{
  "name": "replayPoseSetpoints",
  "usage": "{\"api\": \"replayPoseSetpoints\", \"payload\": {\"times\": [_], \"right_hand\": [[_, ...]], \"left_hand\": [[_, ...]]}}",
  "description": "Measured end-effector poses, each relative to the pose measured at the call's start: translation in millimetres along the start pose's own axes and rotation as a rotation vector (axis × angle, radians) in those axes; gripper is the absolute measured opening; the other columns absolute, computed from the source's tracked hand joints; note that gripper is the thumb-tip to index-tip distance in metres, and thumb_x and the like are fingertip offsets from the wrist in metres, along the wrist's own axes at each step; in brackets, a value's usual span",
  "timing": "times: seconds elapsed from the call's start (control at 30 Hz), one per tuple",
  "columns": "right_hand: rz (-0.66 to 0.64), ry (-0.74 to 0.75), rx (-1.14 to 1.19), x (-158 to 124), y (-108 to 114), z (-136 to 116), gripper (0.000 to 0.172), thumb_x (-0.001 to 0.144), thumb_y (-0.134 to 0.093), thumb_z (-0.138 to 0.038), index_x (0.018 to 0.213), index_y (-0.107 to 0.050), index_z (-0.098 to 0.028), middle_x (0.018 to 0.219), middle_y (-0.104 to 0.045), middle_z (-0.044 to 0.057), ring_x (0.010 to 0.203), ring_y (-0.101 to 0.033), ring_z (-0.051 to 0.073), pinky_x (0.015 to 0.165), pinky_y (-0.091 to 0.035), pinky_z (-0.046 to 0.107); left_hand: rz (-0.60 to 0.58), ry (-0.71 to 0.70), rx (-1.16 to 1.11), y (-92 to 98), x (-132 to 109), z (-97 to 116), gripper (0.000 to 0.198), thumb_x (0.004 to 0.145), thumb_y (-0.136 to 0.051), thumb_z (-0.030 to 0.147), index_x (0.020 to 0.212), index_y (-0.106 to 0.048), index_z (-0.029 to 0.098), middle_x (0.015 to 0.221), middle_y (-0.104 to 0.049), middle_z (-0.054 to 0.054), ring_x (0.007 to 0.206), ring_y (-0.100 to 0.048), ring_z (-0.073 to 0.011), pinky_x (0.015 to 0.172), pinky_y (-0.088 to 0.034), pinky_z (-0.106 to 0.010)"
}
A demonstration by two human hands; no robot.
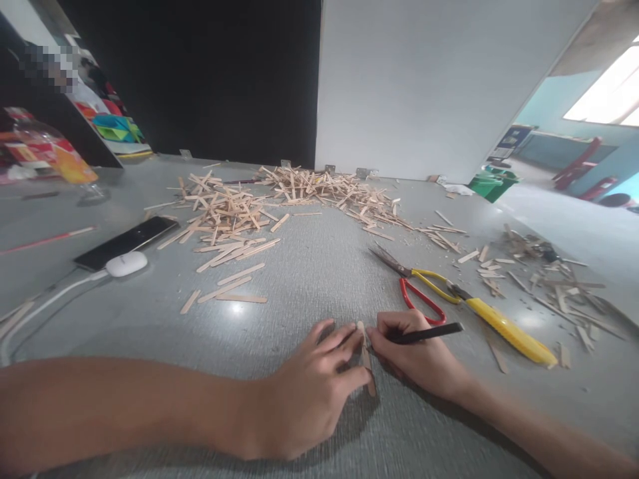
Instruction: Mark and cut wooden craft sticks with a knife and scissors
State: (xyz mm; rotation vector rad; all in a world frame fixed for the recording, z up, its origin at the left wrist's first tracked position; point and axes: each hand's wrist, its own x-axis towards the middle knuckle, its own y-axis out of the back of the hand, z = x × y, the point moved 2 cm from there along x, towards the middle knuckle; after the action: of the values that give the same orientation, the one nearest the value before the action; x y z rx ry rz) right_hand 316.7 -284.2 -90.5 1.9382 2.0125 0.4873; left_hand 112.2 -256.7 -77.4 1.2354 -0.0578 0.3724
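Observation:
A wooden craft stick (367,362) lies on the grey table in front of me, pointing away from my body. My left hand (319,382) holds it down, fingertips at its far end and thumb near its close end. In my right hand (417,346) is a black pen (430,332), gripped as for writing. The pen's tip is hidden behind my fingers, close to the stick's right edge. Just beyond my right hand lie scissors (412,273) with one red and one yellow handle, their blades apart. A yellow utility knife (509,329) touches or nearly touches them.
Loose craft sticks form a heap (224,209) at the back left and another (324,186) along the upright panel. Broken pieces (569,286) litter the right side. At left are a phone (127,243), a white charger (126,264) with cable, and a drink bottle (67,159).

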Motion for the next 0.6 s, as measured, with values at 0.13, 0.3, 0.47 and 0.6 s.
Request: {"api": "replayPoseSetpoints", "payload": {"times": [0.13,0.3,0.47,0.6], "right_hand": [[-0.002,0.03,-0.032,0.9,1.5,1.2,0.044,0.094,-0.06,-0.032,0.057,-0.039,-0.024,0.049,-0.04,-0.008,0.045,-0.037,0.009,0.042,-0.026,0.023],[-0.016,0.062,-0.06,1.5,2.7,0.7,0.043,0.094,-0.059,-0.03,0.057,-0.038,-0.024,0.05,-0.037,-0.008,0.046,-0.034,0.009,0.044,-0.024,0.024],[-0.023,0.093,-0.076,0.7,2.8,-1.2,0.043,0.093,-0.058,-0.029,0.057,-0.036,-0.024,0.049,-0.036,-0.008,0.048,-0.031,0.01,0.045,-0.023,0.025],[-0.03,0.113,-0.083,0.8,2.3,-1.1,0.043,0.093,-0.058,-0.028,0.057,-0.036,-0.024,0.05,-0.034,-0.009,0.049,-0.029,0.01,0.046,-0.022,0.026]], "left_hand": [[0.008,-0.001,-0.005,-0.9,-0.4,0.0,0.029,0.095,-0.046,0.007,0.112,-0.064,0.02,0.145,-0.06,-0.021,0.147,-0.045,-0.0368,0.113,-0.038,-0.065],[0.004,0.002,-0.007,-0.2,-0.7,0.3,0.028,0.093,-0.047,0.007,0.112,-0.064,0.02,0.148,-0.058,-0.022,0.147,-0.045,-0.0382,0.112,-0.038,-0.066],[0.014,-0.002,-0.003,-1.1,-1.6,-0.1,0.028,0.094,-0.047,0.006,0.113,-0.064,0.021,0.147,-0.059,-0.021,0.148,-0.044,-0.0372,0.113,-0.037,-0.066],[0.03,-0.009,0.005,-3.4,-2.5,-1.0,0.028,0.094,-0.049,0.007,0.114,-0.064,0.021,0.146,-0.059,-0.02,0.148,-0.043,-0.0364,0.113,-0.037,-0.065]]}}
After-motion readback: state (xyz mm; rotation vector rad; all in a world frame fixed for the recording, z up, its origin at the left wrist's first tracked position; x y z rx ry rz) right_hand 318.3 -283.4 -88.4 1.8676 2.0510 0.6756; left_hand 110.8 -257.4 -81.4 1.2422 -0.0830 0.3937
